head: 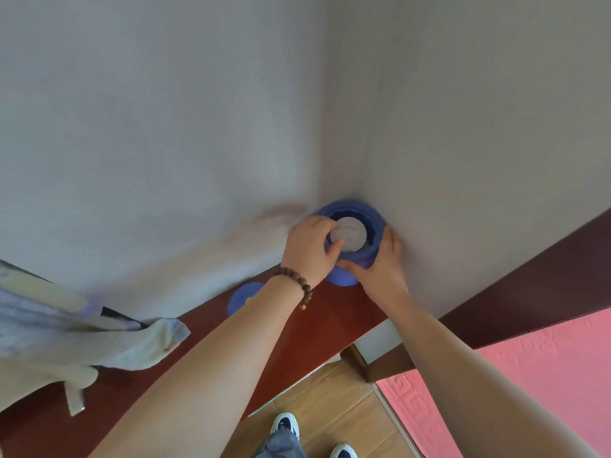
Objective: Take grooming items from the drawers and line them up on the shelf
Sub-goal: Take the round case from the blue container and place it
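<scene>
A round blue holder (355, 209) stands in the wall corner at the far end of a dark red-brown wooden shelf (317, 322). Inside it sits a round item with a flat white top (352, 231). My left hand (309, 249), with a bead bracelet on the wrist, pinches the white item at its left edge. My right hand (385, 262) curls around the holder's right side and front. A flat blue lid-like disc (243, 297) lies on the shelf to the left, partly hidden by my left forearm.
A pale crumpled cloth (99, 345) lies on the shelf at the left. White walls (165, 127) meet behind the holder. Below are a wooden floor (334, 391), a pink mat (542, 365) at the right and my shoes.
</scene>
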Demonstrator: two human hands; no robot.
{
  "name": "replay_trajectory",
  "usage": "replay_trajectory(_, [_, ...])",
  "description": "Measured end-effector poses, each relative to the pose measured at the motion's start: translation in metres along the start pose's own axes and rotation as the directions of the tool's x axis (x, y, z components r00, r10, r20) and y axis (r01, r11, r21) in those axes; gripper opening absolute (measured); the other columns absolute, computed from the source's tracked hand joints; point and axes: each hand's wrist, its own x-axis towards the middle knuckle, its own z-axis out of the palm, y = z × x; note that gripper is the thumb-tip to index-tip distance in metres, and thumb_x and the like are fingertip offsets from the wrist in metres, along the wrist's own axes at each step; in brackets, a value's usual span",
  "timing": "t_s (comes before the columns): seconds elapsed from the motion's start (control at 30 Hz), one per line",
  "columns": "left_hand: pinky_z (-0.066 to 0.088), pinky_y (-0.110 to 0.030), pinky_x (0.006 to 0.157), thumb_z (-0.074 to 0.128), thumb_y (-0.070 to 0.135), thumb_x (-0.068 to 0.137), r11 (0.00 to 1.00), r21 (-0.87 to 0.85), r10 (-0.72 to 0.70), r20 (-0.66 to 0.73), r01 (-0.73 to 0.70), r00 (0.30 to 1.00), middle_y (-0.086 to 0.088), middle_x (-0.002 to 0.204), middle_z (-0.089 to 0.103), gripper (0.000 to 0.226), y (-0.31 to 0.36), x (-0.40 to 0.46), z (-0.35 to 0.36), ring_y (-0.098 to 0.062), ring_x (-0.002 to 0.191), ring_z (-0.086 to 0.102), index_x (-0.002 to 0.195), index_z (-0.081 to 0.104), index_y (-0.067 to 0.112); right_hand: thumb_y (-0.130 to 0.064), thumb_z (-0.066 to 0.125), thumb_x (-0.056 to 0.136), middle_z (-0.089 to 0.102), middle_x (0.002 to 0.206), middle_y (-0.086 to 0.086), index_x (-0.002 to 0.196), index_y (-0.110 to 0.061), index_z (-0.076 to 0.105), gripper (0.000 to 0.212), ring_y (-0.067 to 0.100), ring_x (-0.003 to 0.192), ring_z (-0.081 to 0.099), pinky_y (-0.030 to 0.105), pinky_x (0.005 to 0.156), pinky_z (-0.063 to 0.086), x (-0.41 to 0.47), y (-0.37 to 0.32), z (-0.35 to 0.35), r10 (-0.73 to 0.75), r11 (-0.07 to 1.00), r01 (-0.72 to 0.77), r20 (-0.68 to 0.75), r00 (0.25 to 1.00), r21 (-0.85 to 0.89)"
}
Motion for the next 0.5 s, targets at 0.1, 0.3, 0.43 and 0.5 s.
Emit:
replay_trajectory(0.1, [0.034,-0.040,0.105,0.058,0.028,0.089,0.993,0.119,-0.035,0.192,0.013,0.981,-0.001,0.127,0.059,0.035,0.003,0.023,0.019,-0.021,0.122,0.050,0.121,0.058,0.016,-0.049,0.080,0.067,0.025,0.149,0.006,0.150,-0.012,0.017,0.111,0.018,0.138,0.029,0.039,0.112,0.036,-0.001,-0.001,-0.001,0.004,0.999,-0.005,0.005,1.000,0.037])
replay_trajectory(0.3, [0.019,-0.041,0.109,0.048,0.034,0.088,0.921,0.379,-0.051,0.338,-0.087,0.940,-0.001,0.131,0.054,0.044,0.005,0.042,0.044,-0.020,0.122,0.048,0.129,0.048,0.017,-0.054,0.075,0.064,0.022,0.152,0.005,0.151,-0.014,0.013,0.114,0.018,0.138,0.032,0.034,0.111,0.036,0.001,0.001,0.000,0.050,0.996,-0.050,-0.003,0.999,0.072])
replay_trajectory(0.43, [0.018,-0.046,0.108,0.045,0.034,0.087,0.904,0.421,-0.108,0.379,-0.068,0.919,-0.001,0.130,0.053,0.047,0.008,0.046,0.046,-0.020,0.119,0.048,0.130,0.044,0.017,-0.040,0.079,0.070,0.021,0.153,0.005,0.151,-0.012,0.010,0.111,0.017,0.138,0.032,0.031,0.111,0.036,0.001,0.006,0.001,0.041,0.996,-0.040,-0.014,0.999,0.079])
replay_trajectory(0.5, [0.017,-0.045,0.107,0.044,0.034,0.087,0.903,0.421,-0.095,0.388,-0.084,0.917,0.000,0.130,0.054,0.047,0.007,0.046,0.044,-0.019,0.118,0.049,0.130,0.044,0.017,-0.040,0.079,0.070,0.020,0.153,0.004,0.151,-0.013,0.010,0.111,0.016,0.138,0.031,0.031,0.111,0.036,0.001,0.007,0.002,0.038,0.996,-0.037,-0.017,0.999,0.083])
